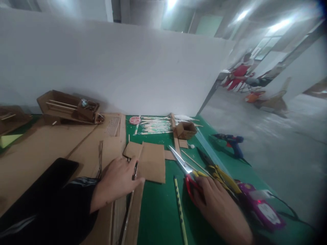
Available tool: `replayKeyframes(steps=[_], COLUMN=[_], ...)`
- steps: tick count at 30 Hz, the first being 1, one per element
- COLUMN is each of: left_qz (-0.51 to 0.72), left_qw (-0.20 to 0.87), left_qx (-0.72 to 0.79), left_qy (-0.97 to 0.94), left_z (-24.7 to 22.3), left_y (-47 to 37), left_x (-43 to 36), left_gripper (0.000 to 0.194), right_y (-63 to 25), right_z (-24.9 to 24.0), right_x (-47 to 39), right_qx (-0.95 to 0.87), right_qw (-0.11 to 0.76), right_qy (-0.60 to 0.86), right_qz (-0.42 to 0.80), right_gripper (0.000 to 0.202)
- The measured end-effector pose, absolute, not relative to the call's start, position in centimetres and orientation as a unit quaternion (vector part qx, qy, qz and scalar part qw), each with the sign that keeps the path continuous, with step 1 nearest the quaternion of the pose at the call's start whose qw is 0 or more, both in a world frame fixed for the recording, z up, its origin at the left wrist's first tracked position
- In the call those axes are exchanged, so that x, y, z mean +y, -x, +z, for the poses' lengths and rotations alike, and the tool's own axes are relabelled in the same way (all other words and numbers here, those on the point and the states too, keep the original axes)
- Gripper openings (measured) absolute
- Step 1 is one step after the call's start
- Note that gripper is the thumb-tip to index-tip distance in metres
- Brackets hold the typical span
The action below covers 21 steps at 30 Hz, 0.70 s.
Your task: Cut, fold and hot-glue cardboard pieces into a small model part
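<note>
My left hand (120, 180) rests palm down at the edge of a cardboard sheet (89, 136), thumb and fingers apart. A thin dark strip (135, 172) shows beside its index finger; I cannot make out its kind. Just beyond it lie cut cardboard pieces (153, 161). On the right, my right hand (221, 207) has its fingers around the red handles of scissors (184, 164), blades pointing forward and slightly apart. Close by that hand are yellow-handled pliers (224, 177) with dark jaws. A patterned yellow pencil (180, 211) lies between my hands.
At the back stand a small cardboard box (186, 130), packed sticks (157, 125) and a red round tape (135, 120). Rightward lie a blue glue gun (233, 143) and a purple device (263, 207) with a cable. Leftward are a black phone (58, 172) and a cardboard model (71, 107). A white partition (114, 68) stands behind.
</note>
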<state>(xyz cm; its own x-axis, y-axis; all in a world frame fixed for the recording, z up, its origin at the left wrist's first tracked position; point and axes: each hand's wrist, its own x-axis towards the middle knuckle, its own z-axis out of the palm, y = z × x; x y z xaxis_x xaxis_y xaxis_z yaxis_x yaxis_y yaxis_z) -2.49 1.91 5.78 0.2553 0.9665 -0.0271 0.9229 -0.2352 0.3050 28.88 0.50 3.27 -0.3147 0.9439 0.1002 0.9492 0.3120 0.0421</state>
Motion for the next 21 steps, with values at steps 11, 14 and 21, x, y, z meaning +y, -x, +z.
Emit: replayKeyframes(steps=[11, 14, 21], left_qz=[0.188, 0.236, 0.458], left_qw=[0.313, 0.354, 0.362], left_qx=[0.588, 0.571, 0.593], left_qy=[-0.722, -0.702, -0.554], left_z=[4.6, 5.5, 9.9], left_y=[3.0, 3.2, 0.9], left_x=[2.9, 3.3, 2.8], left_gripper=[0.046, 0.037, 0.040], right_y=[-29.9, -30.5, -30.0], right_z=[3.6, 3.8, 5.1], right_x=[3.0, 3.3, 1.2], right_qx=[-0.730, -0.694, -0.682], right_qw=[0.015, 0.085, 0.369], right_qy=[0.673, 0.700, 0.542], right_qz=[0.114, 0.144, 0.323], right_gripper=[0.043, 0.030, 0.036])
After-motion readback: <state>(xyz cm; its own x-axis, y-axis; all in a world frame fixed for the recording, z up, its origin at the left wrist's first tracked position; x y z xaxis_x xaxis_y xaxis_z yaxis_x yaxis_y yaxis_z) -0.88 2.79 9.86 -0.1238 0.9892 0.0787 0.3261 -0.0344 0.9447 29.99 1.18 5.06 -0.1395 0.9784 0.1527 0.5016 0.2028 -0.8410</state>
